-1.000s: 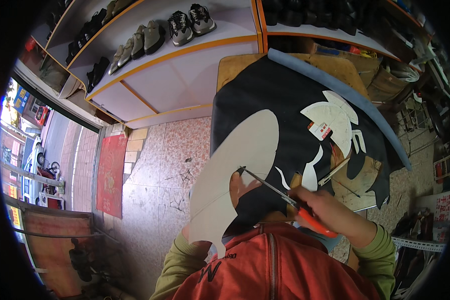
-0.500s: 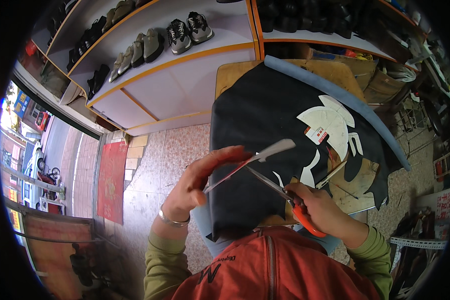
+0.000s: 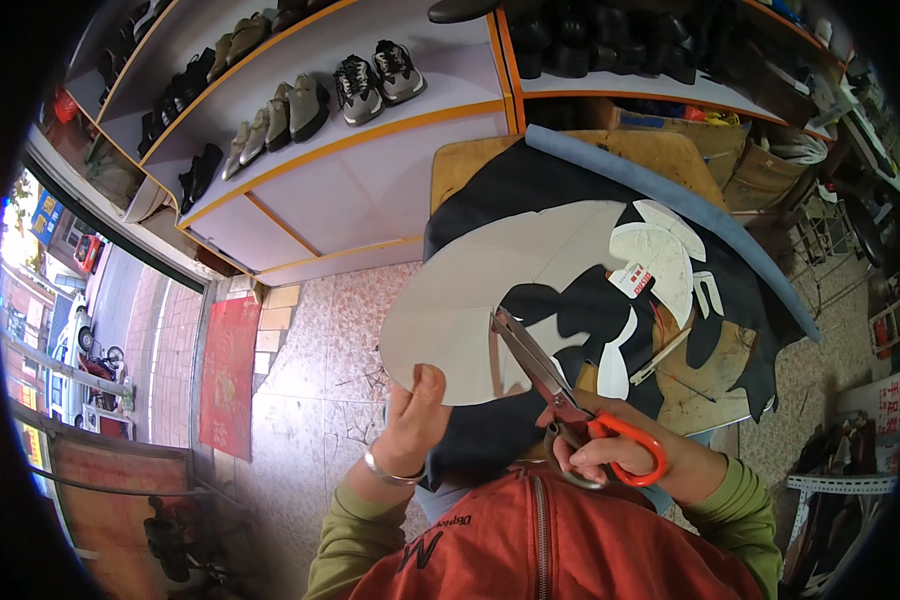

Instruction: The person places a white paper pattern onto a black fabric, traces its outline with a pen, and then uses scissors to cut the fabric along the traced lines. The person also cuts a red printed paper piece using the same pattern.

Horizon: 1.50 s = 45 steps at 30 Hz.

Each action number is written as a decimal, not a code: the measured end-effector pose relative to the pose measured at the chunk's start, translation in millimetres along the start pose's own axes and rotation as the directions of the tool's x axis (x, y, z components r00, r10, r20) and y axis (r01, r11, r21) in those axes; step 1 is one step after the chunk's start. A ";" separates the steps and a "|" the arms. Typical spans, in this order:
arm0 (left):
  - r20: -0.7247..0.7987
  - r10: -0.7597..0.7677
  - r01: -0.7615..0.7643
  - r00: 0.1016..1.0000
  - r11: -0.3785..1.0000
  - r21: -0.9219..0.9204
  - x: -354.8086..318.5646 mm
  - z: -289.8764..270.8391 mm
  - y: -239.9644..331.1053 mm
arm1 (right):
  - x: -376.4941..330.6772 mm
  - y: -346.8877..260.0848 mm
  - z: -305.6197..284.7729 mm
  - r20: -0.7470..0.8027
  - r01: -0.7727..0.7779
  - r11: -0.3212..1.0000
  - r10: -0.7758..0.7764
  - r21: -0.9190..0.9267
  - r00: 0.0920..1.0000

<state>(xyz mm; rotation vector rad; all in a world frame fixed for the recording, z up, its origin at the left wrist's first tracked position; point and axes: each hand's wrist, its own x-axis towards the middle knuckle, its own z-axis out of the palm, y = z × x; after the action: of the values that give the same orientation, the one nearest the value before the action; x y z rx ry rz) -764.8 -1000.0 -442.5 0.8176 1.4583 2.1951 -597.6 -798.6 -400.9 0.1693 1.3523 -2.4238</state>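
My left hand [image 3: 413, 422] pinches the lower edge of a large pale grey-white curved sheet [image 3: 470, 280], thumb on top. The sheet has a rounded left end and a cut-out inner edge, and it is held up over black sheet material [image 3: 515, 178]. In my right hand [image 3: 685, 460] is a pair of scissors [image 3: 532, 358] with orange-red handles, fingers through the loops. Its blades point up and left, tips at the inner edge of the pale sheet. Whether they bite into it I cannot tell. To the right lie white cut shapes [image 3: 675, 258] and a small card [image 3: 631, 280].
The black material, its blue-grey underside [image 3: 660, 180] folded up along the far edge, covers a wooden table [image 3: 467, 165]. A thin stick [image 3: 662, 352] lies near the white pieces. Shelves [image 3: 440, 120] with shoes stand behind. A red mat [image 3: 227, 375] is on the floor at left.
The pale sheet has swung from nearly edge-on to face-on and now spreads over the black material. My left hand has moved down. The scissors have turned to point more steeply upward.
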 end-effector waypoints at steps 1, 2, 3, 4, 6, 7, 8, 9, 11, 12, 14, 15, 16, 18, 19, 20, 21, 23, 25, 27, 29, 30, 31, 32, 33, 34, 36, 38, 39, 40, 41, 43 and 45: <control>-0.010 0.017 -0.017 1.000 1.000 -0.026 -2.9 1.2 -7.8 | 0.0 0.0 0.7 0.052 0.009 0.995 -0.014 0.097 0.999; 0.018 0.056 -0.054 0.998 0.996 -0.076 -2.9 5.1 -13.3 | 2.6 5.8 -4.2 0.130 0.018 0.991 -0.035 0.132 0.991; 0.076 0.104 -0.097 0.992 0.991 -0.095 0.8 8.9 -15.6 | 3.7 9.8 -6.3 0.170 0.010 0.978 -0.047 0.211 0.984; 0.132 0.153 -0.138 0.979 0.983 -0.118 5.1 13.3 -16.6 | 4.4 13.3 -7.5 0.210 -0.003 0.958 -0.060 0.287 0.976; 0.200 0.239 -0.243 0.950 0.970 -0.006 21.1 22.8 -9.5 | 7.7 20.4 -13.1 0.295 0.000 0.927 -0.120 0.376 0.948; 0.237 0.278 -0.297 0.931 0.954 0.047 26.2 25.9 -5.4 | 6.7 20.3 -12.9 0.243 0.029 0.951 -0.108 0.308 0.964; 0.293 0.296 -0.356 0.909 0.918 0.175 29.5 25.1 -1.1 | 5.4 20.0 -13.2 0.191 0.052 0.969 -0.100 0.240 0.976; 0.351 0.306 -0.414 0.885 0.862 0.294 32.2 20.8 4.4 | 4.4 19.3 -13.1 0.138 0.072 0.983 -0.096 0.170 0.986; 0.435 0.267 -0.463 0.860 0.768 0.442 33.1 12.8 19.8 | 2.4 14.0 -11.2 0.032 0.089 0.995 -0.091 0.047 0.995; 0.456 0.220 -0.450 0.862 0.747 0.489 30.2 10.0 34.0 | 2.2 12.6 -10.1 -0.017 0.089 0.996 -0.089 -0.010 0.996; 0.431 0.194 -0.434 0.882 0.693 0.576 27.5 20.8 58.4 | 3.9 15.0 -11.3 -0.085 0.139 0.962 -0.163 -0.237 0.983; 0.371 0.176 -0.384 0.912 0.684 0.620 25.5 23.9 61.0 | 4.8 16.6 -12.1 -0.116 0.153 0.924 -0.204 -0.349 0.972; 0.309 0.158 -0.331 0.938 0.673 0.661 21.7 25.8 62.0 | 6.0 18.0 -11.5 -0.158 0.138 0.912 -0.212 -0.386 0.964; 0.187 0.076 -0.194 0.979 0.606 0.771 14.7 27.1 66.5 | 8.3 24.0 -14.6 -0.175 0.146 0.891 -0.241 -0.430 0.954; 0.151 0.045 -0.145 0.987 0.638 0.756 16.0 26.4 65.5 | 8.8 25.4 -16.1 -0.185 0.150 0.880 -0.256 -0.451 0.949; 0.113 0.014 -0.094 0.993 0.668 0.738 16.4 24.1 62.6 | 8.4 25.0 -15.8 -0.174 0.144 0.911 -0.225 -0.386 0.959; 0.078 -0.020 -0.042 0.997 0.695 0.718 17.1 21.9 58.8 | 7.4 23.1 -15.2 -0.162 0.135 0.938 -0.194 -0.318 0.967; 0.004 -0.017 0.011 1.000 0.837 0.547 15.5 14.8 43.3 | 5.3 17.7 -12.9 -0.084 0.117 0.984 -0.129 -0.137 0.988; -0.082 -0.019 0.041 0.996 0.959 0.281 14.4 5.5 16.2 | 3.6 11.8 -9.4 0.045 0.075 0.994 -0.078 0.082 0.996; -0.159 0.023 -0.018 0.987 0.999 0.034 17.7 20.4 -4.3 | 6.6 18.4 -12.9 0.162 0.072 0.975 -0.107 0.209 0.981; -0.181 0.053 -0.071 0.982 0.993 -0.098 17.9 26.6 -17.8 | 9.8 25.1 -15.0 0.277 0.031 0.921 -0.149 0.389 0.949; -0.160 0.070 -0.088 0.985 0.990 -0.107 16.0 26.6 -22.7 | 11.1 26.5 -15.5 0.287 0.039 0.914 -0.167 0.403 0.943; -0.140 0.087 -0.104 0.986 0.988 -0.118 14.9 26.6 -24.8 | 9.3 22.0 -12.6 0.210 0.073 0.955 -0.137 0.288 0.968; -0.128 0.104 -0.104 0.986 0.995 0.009 14.7 25.2 -22.7 | 6.4 14.2 -9.3 0.128 0.091 0.982 -0.113 0.168 0.985; -0.113 0.119 -0.104 0.986 0.986 0.134 14.9 21.5 -16.3 | 4.7 10.3 -7.9 0.042 0.096 0.994 -0.098 0.043 0.994; -0.096 0.131 -0.103 0.987 0.961 0.256 15.3 17.1 -8.2 | 4.7 14.7 -10.5 -0.032 0.112 0.994 -0.112 -0.015 0.993; 0.035 -0.011 -0.009 0.999 0.844 0.536 20.6 2.7 23.0 | 1.2 21.7 -25.9 -0.131 0.135 0.942 -0.183 -0.306 0.974; 0.111 -0.160 0.038 0.981 0.715 0.698 30.6 1.0 57.5 | -2.7 17.3 -28.3 -0.215 0.055 0.654 -0.325 -0.754 0.921; 0.174 -0.183 -0.022 0.968 0.626 0.779 36.5 0.3 69.7 | -3.1 14.0 -29.1 -0.186 0.047 0.494 -0.411 -0.868 0.892; 0.212 -0.205 -0.052 0.956 0.591 0.805 40.8 3.6 82.7 | -3.4 10.9 -30.9 -0.139 0.026 0.314 -0.489 -0.949 0.861; 0.251 -0.229 -0.086 0.941 0.554 0.828 46.2 7.5 93.7 | -4.0 7.1 -32.1 -0.076 -0.007 0.124 -0.557 -0.992 0.827; 0.309 -0.257 -0.162 0.916 0.466 0.870 58.6 8.8 104.5 | -4.7 -0.3 -29.5 -0.064 -0.084 -0.011 -0.553 -0.996 0.831; 0.389 -0.317 -0.268 0.865 0.365 0.892 68.8 9.1 118.7 | -3.0 -5.6 -23.6 -0.048 -0.160 -0.160 -0.546 -0.974 0.836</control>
<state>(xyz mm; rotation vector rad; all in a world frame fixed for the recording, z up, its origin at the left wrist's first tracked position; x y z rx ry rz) -810.5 -998.7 -312.8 1.5373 2.3285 0.7015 -598.5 -775.3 -408.2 0.0980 3.2839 -0.5876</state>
